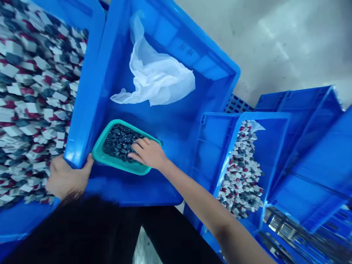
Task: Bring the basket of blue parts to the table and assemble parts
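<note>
My left hand (68, 175) is closed over the rim of a blue crate (83, 101), its thumb on the inner side near a green tray. This shallow green tray (142, 169) sits inside the middle blue crate (170, 128) and holds many small dark pieces (118, 140). My right hand (150, 152) reaches into the tray from the right. Its thumb and fingers are apart and curved down onto the dark pieces; whether a piece is between them I cannot make out. Farther back in the same crate lies a crumpled white translucent plastic bag (162, 78).
At left, a large blue crate is heaped with small white, dark and red blocks (25, 95). Another blue crate (220, 141) at right holds similar blocks (242, 175). More blue crates (320, 157) stand beyond it. Pale floor (277, 38) shows at the upper right.
</note>
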`<state>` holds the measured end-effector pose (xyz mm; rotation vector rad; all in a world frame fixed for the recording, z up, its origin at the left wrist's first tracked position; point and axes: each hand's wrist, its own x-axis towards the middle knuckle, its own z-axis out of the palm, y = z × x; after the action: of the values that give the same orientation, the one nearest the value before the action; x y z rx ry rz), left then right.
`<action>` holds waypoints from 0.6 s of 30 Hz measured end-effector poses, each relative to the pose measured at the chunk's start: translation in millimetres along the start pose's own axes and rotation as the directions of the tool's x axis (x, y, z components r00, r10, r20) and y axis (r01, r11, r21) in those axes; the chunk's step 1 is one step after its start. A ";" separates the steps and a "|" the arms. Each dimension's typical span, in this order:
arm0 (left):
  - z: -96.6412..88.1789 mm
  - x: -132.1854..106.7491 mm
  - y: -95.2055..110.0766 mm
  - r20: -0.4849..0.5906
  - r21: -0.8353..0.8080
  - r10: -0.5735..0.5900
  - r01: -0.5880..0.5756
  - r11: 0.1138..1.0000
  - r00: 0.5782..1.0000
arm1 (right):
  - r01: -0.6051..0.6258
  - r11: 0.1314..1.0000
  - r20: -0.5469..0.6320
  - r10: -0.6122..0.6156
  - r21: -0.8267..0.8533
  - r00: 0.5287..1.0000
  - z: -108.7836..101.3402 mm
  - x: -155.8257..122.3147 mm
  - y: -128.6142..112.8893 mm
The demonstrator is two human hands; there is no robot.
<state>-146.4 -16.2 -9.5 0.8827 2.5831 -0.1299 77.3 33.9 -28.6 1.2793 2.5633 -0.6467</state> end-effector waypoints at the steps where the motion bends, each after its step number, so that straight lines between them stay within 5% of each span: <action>1: -0.7 -2.0 0.1 -0.033 -0.021 0.057 -0.058 0.998 0.998 | -0.078 0.997 0.003 0.078 -0.016 0.997 0.7 -12.3 1.1; 4: -3.1 -29.7 2.8 -0.037 -0.270 0.147 -0.151 0.951 0.988 | -0.436 0.895 0.011 0.438 -0.096 0.899 12.6 -42.4 23.3; 6: 1.4 -62.3 7.9 0.127 -0.456 0.101 -0.032 0.890 0.987 | -0.513 0.850 0.045 0.521 -0.120 0.852 27.3 -54.5 39.6; 9: 28.1 -98.9 17.9 0.386 -0.519 0.033 0.188 0.834 0.922 | -0.463 0.877 0.114 0.477 -0.126 0.872 51.0 -57.2 49.9; 13: 70.0 -90.0 25.2 0.566 -0.526 -0.018 0.377 0.762 0.824 | -0.384 0.915 0.153 0.400 -0.120 0.904 70.9 -38.6 49.6; 15: 71.3 -83.0 19.9 0.581 -0.521 -0.041 0.410 0.749 0.813 | -0.339 0.936 0.174 0.352 -0.097 0.920 75.8 -28.9 50.4; 18: 45.4 -93.7 -3.3 0.596 -0.503 -0.072 0.441 0.743 0.800 | -0.312 0.948 0.185 0.317 -0.057 0.930 80.7 -20.2 52.2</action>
<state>-65.4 -81.7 -13.1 0.1629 1.9686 0.3428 130.1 9.4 -107.7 1.4962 2.1422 -0.6315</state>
